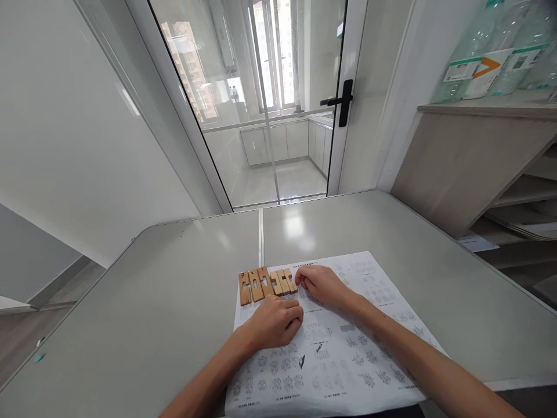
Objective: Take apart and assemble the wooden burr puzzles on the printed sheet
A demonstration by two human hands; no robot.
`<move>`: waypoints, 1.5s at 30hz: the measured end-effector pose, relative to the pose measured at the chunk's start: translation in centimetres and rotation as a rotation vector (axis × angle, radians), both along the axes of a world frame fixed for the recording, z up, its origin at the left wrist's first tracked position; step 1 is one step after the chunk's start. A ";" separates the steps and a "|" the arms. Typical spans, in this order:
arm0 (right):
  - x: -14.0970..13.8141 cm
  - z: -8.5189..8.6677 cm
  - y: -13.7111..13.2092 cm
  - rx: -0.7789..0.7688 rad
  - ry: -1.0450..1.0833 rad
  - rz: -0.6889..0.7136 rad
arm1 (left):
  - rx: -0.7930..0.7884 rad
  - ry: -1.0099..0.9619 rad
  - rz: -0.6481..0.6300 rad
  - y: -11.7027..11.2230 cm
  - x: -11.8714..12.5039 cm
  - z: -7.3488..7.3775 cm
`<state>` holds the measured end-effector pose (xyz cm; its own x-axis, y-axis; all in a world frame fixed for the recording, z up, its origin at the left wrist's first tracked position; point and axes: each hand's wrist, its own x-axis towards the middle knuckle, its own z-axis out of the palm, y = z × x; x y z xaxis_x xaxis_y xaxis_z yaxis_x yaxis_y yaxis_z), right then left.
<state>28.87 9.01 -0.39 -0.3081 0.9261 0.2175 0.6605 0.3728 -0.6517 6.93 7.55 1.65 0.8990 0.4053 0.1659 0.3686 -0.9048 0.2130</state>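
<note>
Several notched wooden puzzle bars lie side by side in a row on a printed instruction sheet spread over the grey table. My right hand rests on the sheet with its fingers curled, the fingertips touching the right end of the row. My left hand lies just in front of the bars in a loose fist, knuckles up; nothing shows in it.
A seam runs down the table's middle. Behind the table stands a glass door with a black handle. A wooden shelf unit with wrapped water bottles on top stands at the right.
</note>
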 end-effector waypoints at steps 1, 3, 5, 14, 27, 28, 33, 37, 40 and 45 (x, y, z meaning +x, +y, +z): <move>0.0 0.0 0.0 0.000 0.002 0.002 | 0.002 0.003 0.003 0.0 0.0 0.0; 0.0 0.0 0.0 -0.006 0.006 0.006 | 0.001 0.007 0.006 0.0 0.0 0.0; 0.0 0.0 0.0 -0.010 0.004 0.010 | -0.002 0.008 0.007 0.1 0.0 0.0; -0.1 0.1 0.0 -0.007 -0.013 0.009 | -0.002 0.029 0.021 0.1 0.0 0.0; -0.1 -0.2 0.3 0.011 -0.022 0.008 | 0.006 0.020 0.023 0.1 -0.1 -0.1; -0.2 -0.2 0.3 0.014 -0.021 0.009 | 0.005 0.021 0.025 0.2 -0.1 -0.2; -0.2 0.1 0.2 0.014 -0.013 0.005 | 0.005 0.016 0.018 0.2 -0.1 -0.3; -0.2 0.1 0.2 0.012 -0.009 0.012 | 0.004 0.014 0.016 0.1 -0.2 -0.4; -0.2 0.2 0.2 0.006 -0.012 0.017 | 0.006 0.021 0.014 0.2 -0.2 -0.3; -0.2 0.4 0.1 0.003 -0.020 0.015 | 0.015 0.029 0.013 0.3 -0.2 -0.2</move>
<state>28.67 9.12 0.04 -0.3266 0.9205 0.2144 0.6675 0.3852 -0.6372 6.75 7.87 1.42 0.8981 0.4148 0.1462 0.3865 -0.9029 0.1881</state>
